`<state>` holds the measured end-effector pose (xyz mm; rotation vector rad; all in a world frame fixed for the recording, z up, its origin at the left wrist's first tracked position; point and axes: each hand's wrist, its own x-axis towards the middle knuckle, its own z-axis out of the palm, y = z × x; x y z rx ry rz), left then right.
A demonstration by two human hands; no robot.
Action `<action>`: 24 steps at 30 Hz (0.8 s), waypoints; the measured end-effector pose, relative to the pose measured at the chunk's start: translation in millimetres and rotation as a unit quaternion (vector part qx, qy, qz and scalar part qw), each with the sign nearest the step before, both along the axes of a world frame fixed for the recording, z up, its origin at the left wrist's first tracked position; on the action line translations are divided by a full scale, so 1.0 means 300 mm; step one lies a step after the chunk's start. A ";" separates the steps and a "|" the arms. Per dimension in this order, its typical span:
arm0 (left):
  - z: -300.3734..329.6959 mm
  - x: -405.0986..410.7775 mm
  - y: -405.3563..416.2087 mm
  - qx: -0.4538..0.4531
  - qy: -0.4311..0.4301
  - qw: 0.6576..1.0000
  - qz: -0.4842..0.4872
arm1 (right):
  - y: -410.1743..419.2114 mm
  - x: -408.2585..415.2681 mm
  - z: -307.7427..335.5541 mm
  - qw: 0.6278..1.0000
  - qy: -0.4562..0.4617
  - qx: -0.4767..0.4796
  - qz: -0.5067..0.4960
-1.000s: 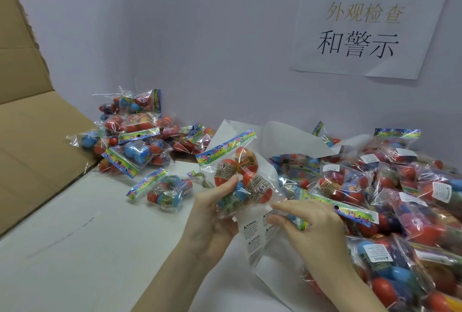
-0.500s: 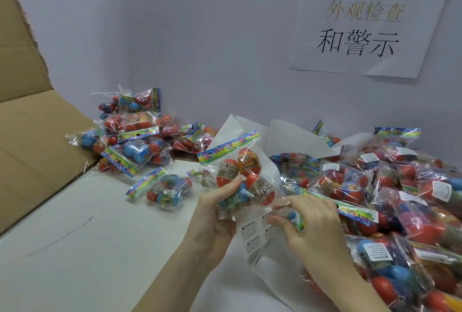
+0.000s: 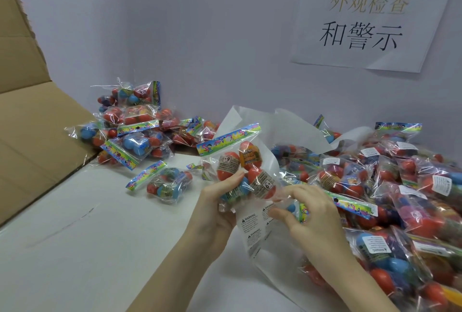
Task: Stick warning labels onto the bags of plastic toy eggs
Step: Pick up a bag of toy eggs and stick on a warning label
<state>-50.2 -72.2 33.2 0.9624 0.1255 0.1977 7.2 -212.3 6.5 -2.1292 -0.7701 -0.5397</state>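
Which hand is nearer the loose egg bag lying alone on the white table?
Left. The left hand sits just right of the loose egg bag, gripping another bag; the right hand is farther right, at the label sheet.

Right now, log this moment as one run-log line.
left hand: grips egg bag | right hand: pinching at label sheet | label on held bag: none visible | labelled bags: piled right

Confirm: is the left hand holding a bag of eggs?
Yes, the left hand grips a bag of toy eggs lifted above the label sheet.
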 end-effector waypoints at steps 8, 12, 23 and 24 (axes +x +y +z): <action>0.008 -0.001 0.000 -0.063 0.006 0.998 -0.002 | 0.001 -0.006 0.002 0.999 -0.020 0.026 0.017; 0.005 -0.001 0.001 -0.061 0.008 0.998 -0.002 | -0.004 -0.004 0.003 0.998 -0.070 -0.003 -0.003; -0.006 -0.002 0.006 0.014 -0.017 0.999 -0.030 | -0.014 -0.011 0.026 0.991 -0.063 -0.109 -0.042; -0.009 -0.002 0.009 0.030 -0.020 0.998 -0.050 | -0.016 -0.006 0.032 0.993 -0.025 -0.113 -0.032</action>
